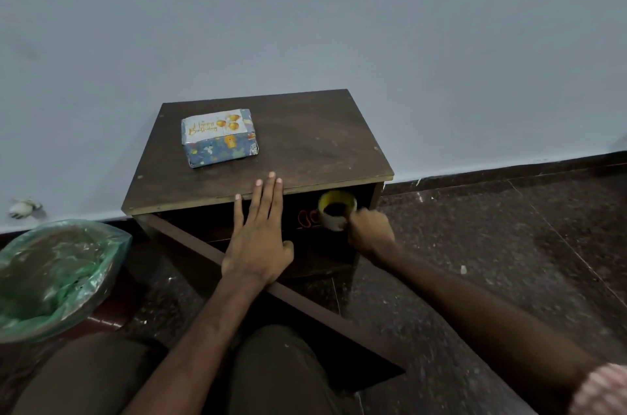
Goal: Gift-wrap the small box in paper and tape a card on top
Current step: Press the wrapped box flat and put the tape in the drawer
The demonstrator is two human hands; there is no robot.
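The small box (221, 147), wrapped in blue patterned paper, lies on the left part of the dark wooden cabinet top (315, 143). A white "Happy Birthday" card (214, 126) with gold balloons lies flat on its top face. My left hand (259, 231) is spread flat, fingertips resting over the cabinet's front edge, well in front of the box. My right hand (371, 231) grips a roll of tape (337, 209) with a yellow inner ring at the mouth of the cabinet's open compartment, below the top.
Red scissor handles (307, 218) show inside the dark compartment beside the tape roll. The cabinet door (305, 306) hangs open toward me over my knees. A bin lined with a green bag (51, 275) stands at the left. The grey wall is right behind the cabinet.
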